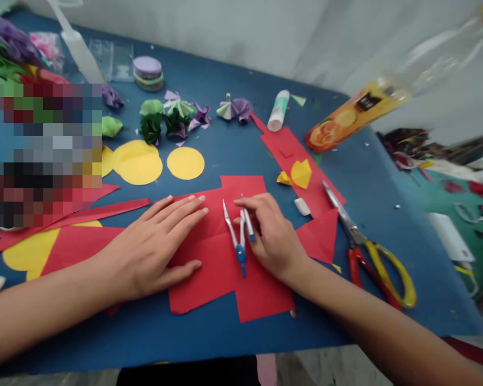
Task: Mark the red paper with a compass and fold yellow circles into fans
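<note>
My left hand (156, 244) lies flat on the red paper (205, 273), fingers spread a little and thumb apart. With closed fingers my right hand (271, 233) grips a drawing compass (240, 252) by its right leg, where a pencil or lead holder sits. The compass's pointed left leg angles away over the red sheets, and its blue hinge is nearest to me. Another red paper piece (263, 297) lies under the compass and right hand. A small white eraser (301, 207) is just beyond my right wrist.
Scissors (356, 236) with red and yellow handles lie at right. Behind are yellow paper circles (185, 163), a glue stick (279, 110), folded paper flowers (179, 115), and a tilted orange-labelled bottle (356, 115). A white pump bottle (80, 53) stands back left. A blurred patch covers the left.
</note>
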The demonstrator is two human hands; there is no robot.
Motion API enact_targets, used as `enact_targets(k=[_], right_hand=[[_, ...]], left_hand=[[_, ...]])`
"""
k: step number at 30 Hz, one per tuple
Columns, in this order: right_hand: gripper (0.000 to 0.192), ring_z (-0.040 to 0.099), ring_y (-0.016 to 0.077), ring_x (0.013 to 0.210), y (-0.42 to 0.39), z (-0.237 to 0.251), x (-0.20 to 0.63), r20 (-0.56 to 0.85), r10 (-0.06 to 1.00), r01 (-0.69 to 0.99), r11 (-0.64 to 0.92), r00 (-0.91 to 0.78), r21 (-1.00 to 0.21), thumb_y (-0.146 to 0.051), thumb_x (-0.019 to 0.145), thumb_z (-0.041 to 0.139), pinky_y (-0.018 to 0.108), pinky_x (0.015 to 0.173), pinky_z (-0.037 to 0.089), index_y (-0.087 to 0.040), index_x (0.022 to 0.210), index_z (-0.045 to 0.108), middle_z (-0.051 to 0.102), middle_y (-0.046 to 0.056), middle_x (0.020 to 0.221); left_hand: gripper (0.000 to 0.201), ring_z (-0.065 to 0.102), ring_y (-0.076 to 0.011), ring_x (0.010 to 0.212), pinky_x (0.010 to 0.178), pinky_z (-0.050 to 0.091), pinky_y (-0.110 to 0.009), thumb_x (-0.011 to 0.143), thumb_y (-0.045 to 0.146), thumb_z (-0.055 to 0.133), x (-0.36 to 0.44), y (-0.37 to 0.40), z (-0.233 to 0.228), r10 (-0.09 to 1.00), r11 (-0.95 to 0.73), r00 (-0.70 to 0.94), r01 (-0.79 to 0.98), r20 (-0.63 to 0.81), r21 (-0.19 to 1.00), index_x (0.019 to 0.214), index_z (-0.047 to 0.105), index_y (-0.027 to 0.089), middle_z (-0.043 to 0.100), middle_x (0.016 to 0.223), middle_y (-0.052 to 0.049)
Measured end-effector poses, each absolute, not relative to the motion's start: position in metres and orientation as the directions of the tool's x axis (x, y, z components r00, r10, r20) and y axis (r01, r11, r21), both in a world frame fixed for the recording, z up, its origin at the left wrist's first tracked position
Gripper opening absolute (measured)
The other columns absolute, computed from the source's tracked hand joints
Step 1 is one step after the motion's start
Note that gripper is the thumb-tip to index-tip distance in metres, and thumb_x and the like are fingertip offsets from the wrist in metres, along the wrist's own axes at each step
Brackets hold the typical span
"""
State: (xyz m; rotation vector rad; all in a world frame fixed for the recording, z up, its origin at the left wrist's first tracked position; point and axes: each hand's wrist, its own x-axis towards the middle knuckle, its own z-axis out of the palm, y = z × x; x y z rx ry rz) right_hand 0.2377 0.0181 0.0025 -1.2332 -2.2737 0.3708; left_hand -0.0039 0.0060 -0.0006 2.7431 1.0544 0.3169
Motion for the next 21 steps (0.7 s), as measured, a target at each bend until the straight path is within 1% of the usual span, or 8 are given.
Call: enact_targets(k=[4, 7, 10, 13, 15, 17, 19, 21], right_hand=[[0.044, 0.062, 0.0194, 0.089, 0.018, -0.001, 0.235, 0.261, 0.812, 0.692, 0.582, -0.522, -0.427, -0.006, 0.084, 0.039, 0.032, 0.073, 0.054, -0.015, 0.126, 0.043, 0.060, 0.011, 0.103], [0.046, 0.063, 0.0188, 0.090, 0.026, 0.010, 0.244, 0.255, 0.776, 0.683, 0.630, -0.577, -0.370, -0.012, 0.089, 0.038, 0.032, 0.074, 0.054, -0.017, 0.134, 0.037, 0.063, 0.010, 0.103], [0.030, 0.063, 0.0241, 0.096, 0.039, 0.036, 0.269, 0.201, 0.849, 0.839, 0.521, -0.489, -0.155, -0.016, 0.088, 0.044, 0.037, 0.078, 0.052, -0.013, 0.115, 0.055, 0.065, 0.014, 0.103], [0.016, 0.066, 0.0248, 0.073, 0.047, 0.060, 0.296, 0.018, 0.963, 0.963, 0.268, -0.268, 0.007, -0.023, 0.083, 0.056, 0.034, 0.060, 0.051, -0.011, 0.091, 0.064, 0.068, 0.013, 0.083], [0.013, 0.066, 0.0213, 0.068, 0.047, 0.067, 0.306, -0.070, 0.959, 0.962, 0.275, -0.274, 0.000, -0.021, 0.083, 0.056, 0.031, 0.058, 0.050, -0.013, 0.084, 0.065, 0.069, 0.010, 0.078], [0.014, 0.067, 0.0200, 0.073, 0.042, 0.065, 0.305, -0.077, 0.949, 0.952, 0.307, -0.307, -0.015, -0.018, 0.085, 0.053, 0.030, 0.065, 0.052, -0.013, 0.087, 0.065, 0.070, 0.009, 0.084], [0.017, 0.067, 0.0214, 0.086, 0.033, 0.059, 0.296, 0.002, 0.944, 0.944, 0.330, -0.330, -0.030, -0.018, 0.086, 0.051, 0.033, 0.076, 0.052, -0.013, 0.095, 0.064, 0.070, 0.012, 0.095], [0.019, 0.066, 0.0210, 0.088, 0.020, 0.052, 0.279, 0.110, 0.917, 0.910, 0.396, -0.384, -0.122, -0.018, 0.086, 0.052, 0.034, 0.078, 0.053, -0.012, 0.101, 0.061, 0.069, 0.012, 0.097]], left_hand=[[0.062, 0.032, -0.0273, 0.136, 0.109, 0.032, -0.046, 0.088, 0.039, 0.050, -0.002, 0.002, 0.001, 0.645, -0.762, 0.742, 0.608, 0.184, 0.222, 0.141, 0.031, 0.014, 0.029, 0.149, -0.017], [0.062, 0.029, -0.0282, 0.138, 0.108, 0.034, -0.047, 0.086, 0.036, 0.053, -0.002, 0.000, 0.002, 0.559, -0.822, 0.809, 0.510, 0.182, 0.254, 0.142, 0.032, 0.024, 0.027, 0.150, -0.013], [0.059, 0.031, -0.0287, 0.137, 0.108, 0.033, -0.047, 0.086, 0.038, 0.053, -0.001, 0.001, 0.003, 0.466, -0.860, 0.870, 0.403, 0.159, 0.314, 0.141, 0.035, 0.028, 0.028, 0.151, -0.010], [0.053, 0.036, -0.0269, 0.134, 0.110, 0.030, -0.046, 0.086, 0.040, 0.051, -0.001, 0.001, 0.005, 0.462, -0.847, 0.873, 0.381, 0.155, 0.371, 0.137, 0.042, 0.024, 0.034, 0.148, -0.009], [0.045, 0.040, -0.0257, 0.131, 0.110, 0.030, -0.046, 0.087, 0.041, 0.049, -0.001, 0.000, 0.007, 0.498, -0.822, 0.851, 0.403, 0.167, 0.402, 0.128, 0.049, 0.021, 0.042, 0.143, -0.010], [0.039, 0.045, -0.0257, 0.127, 0.109, 0.032, -0.044, 0.088, 0.044, 0.049, -0.001, -0.002, 0.009, 0.544, -0.796, 0.819, 0.433, 0.186, 0.422, 0.116, 0.055, 0.017, 0.049, 0.137, -0.012], [0.038, 0.048, -0.0268, 0.123, 0.106, 0.036, -0.043, 0.086, 0.048, 0.051, -0.002, -0.003, 0.010, 0.587, -0.773, 0.782, 0.462, 0.211, 0.435, 0.104, 0.057, 0.015, 0.053, 0.128, -0.014], [0.038, 0.049, -0.0279, 0.121, 0.104, 0.038, -0.042, 0.083, 0.048, 0.055, -0.003, -0.004, 0.010, 0.621, -0.752, 0.748, 0.485, 0.234, 0.447, 0.097, 0.057, 0.013, 0.056, 0.123, -0.015]])
